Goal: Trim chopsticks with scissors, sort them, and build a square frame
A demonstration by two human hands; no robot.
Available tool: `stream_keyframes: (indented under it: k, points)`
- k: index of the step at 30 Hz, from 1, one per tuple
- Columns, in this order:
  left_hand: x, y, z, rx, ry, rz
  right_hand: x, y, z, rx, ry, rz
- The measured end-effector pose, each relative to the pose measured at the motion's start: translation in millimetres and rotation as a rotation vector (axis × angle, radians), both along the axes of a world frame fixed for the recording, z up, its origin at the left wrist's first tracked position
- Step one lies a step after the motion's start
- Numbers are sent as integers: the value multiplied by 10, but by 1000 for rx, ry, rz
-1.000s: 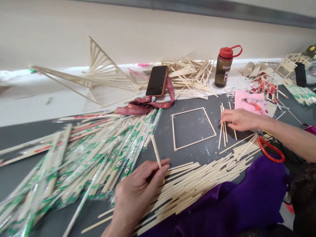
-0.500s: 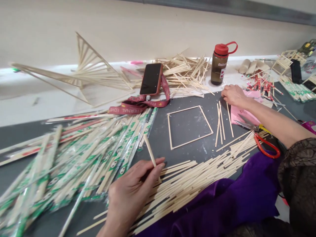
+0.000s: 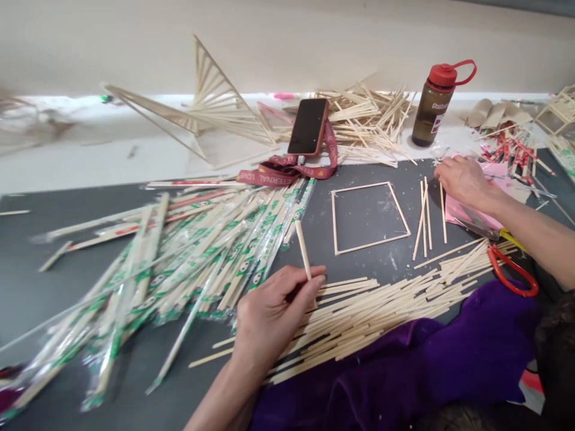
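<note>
My left hand (image 3: pixel 276 317) pinches a pale wooden chopstick (image 3: pixel 302 248) between thumb and fingers, its free end pointing up and away. Beneath and beside this hand lies a spread of loose bare chopsticks (image 3: pixel 386 317). My right hand (image 3: pixel 462 178) reaches to the far edge of a pink paper (image 3: pixel 498 172), its fingers curled downward. Whatever those fingertips grip, if anything, is hidden. Several short sticks (image 3: pixel 421 218) lie just left of and below it. Between the two hands, a four-sided stick frame (image 3: pixel 372 239) rests flat on the dark tabletop (image 3: pixel 359 209).
Wrapped chopsticks (image 3: pixel 215 257) cover the left side. Behind stand a fan-shaped stick structure (image 3: pixel 211 102), a phone (image 3: pixel 309 127) with a red lanyard (image 3: pixel 269 173), a stick pile (image 3: pixel 372 117) and a bottle (image 3: pixel 433 108). Red-handled scissors (image 3: pixel 512 275) lie by purple cloth (image 3: pixel 431 371) at right.
The camera view has swung left, so everything sits farther right in the picture. My left hand still holds the chopstick upward; my right hand stays by the pink paper.
</note>
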State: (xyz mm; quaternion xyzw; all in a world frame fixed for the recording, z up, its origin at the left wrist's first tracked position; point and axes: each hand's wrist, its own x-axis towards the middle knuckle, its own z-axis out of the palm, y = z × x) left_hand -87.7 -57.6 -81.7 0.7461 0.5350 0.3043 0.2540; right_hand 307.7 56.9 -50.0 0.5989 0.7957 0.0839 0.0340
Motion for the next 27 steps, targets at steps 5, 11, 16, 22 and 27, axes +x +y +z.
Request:
stream_keyframes:
  k: [5, 11, 16, 22, 27]
  points:
    - [28, 2, 37, -21, 3, 37, -466, -169, 49, -181, 327, 369]
    - [85, -17, 91, -6, -7, 30, -966, -246, -5, -317, 111, 769]
    - [78, -34, 110, 2, -3, 37, -1102, -258, 51, -310, -112, 805]
    - [89, -46, 85, 23, -18, 19, -1225, -218, 83, -322, -118, 655]
    - [65, -44, 77, 51, -35, 24, -690, 43, 261, -71, 69, 170]
